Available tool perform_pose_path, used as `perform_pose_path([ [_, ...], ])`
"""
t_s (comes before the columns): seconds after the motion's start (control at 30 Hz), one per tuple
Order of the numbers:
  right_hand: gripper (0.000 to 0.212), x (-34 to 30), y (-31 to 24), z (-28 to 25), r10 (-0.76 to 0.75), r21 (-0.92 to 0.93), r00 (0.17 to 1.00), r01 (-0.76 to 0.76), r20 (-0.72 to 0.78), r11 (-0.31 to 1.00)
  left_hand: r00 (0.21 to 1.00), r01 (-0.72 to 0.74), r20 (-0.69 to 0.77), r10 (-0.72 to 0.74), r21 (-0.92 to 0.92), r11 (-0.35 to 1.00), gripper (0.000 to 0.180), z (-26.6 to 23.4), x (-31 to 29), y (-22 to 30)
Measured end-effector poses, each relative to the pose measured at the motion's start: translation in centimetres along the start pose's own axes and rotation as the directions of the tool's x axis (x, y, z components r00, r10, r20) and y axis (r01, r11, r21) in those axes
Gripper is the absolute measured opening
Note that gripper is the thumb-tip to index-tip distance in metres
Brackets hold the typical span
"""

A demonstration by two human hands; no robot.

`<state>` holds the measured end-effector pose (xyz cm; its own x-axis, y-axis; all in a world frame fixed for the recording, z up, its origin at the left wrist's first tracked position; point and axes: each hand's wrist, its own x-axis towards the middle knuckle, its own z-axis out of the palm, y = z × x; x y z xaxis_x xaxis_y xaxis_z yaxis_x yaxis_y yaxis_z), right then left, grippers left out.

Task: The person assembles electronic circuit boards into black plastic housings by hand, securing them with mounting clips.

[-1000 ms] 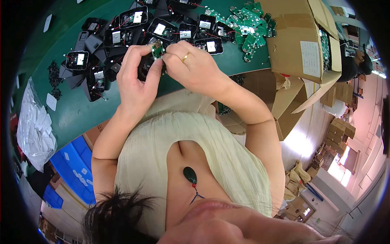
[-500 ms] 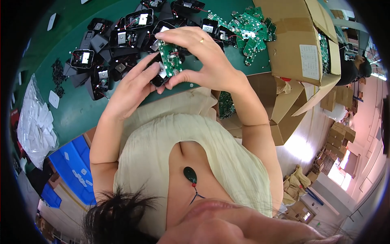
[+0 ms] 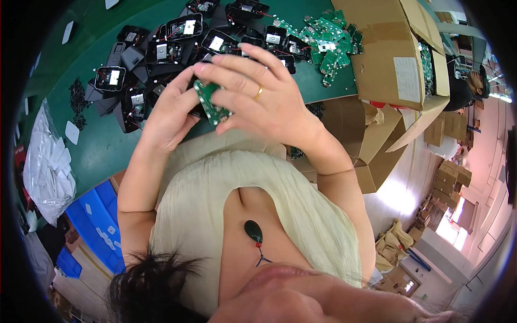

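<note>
Close above the table's near edge, a green circuit board (image 3: 214,106) is held tilted between my two hands. My left hand (image 3: 171,114) is closed round the left side of the board and a dark plastic housing, which is mostly hidden behind it. My right hand (image 3: 264,99) curls over the board from the right, its thumb near the lower corner and its upper fingers reaching across toward my left fingertips. Just beyond my hands lie several black housings (image 3: 161,52) with metal blocks and red wires inside.
Loose green circuit boards (image 3: 336,46) are heaped at the back right beside a large cardboard box (image 3: 377,54). On the left of the green table (image 3: 99,159) lie small black parts (image 3: 78,102) and a clear bag of white pieces (image 3: 47,167). A blue bin (image 3: 97,226) stands below.
My right hand has come down and left over the circuit board, covering more of it. The board has shifted slightly left and down, and the housing is now mostly hidden.
</note>
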<state>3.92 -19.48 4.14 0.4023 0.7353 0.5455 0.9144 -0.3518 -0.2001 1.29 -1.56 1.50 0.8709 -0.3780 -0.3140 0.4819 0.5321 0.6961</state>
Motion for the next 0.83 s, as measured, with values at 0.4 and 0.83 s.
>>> perform_pose_path([
  [0.4, 0.017, -0.5, 1.4, 2.8, 0.043, -0.056, 0.881, -0.079, -0.471, 0.995, 0.917, -0.307, -0.176, 0.356, 0.255, 0.917, 0.028, 1.7, -0.2, -1.8],
  [0.83, 0.019, 0.0, 1.5, 2.9, 0.093, -0.02, 0.873, -0.117, -0.478, 0.993, 0.931, -0.36, -0.021, 0.364, 0.093, 0.928, 0.052, 1.8, -0.8, -2.3],
])
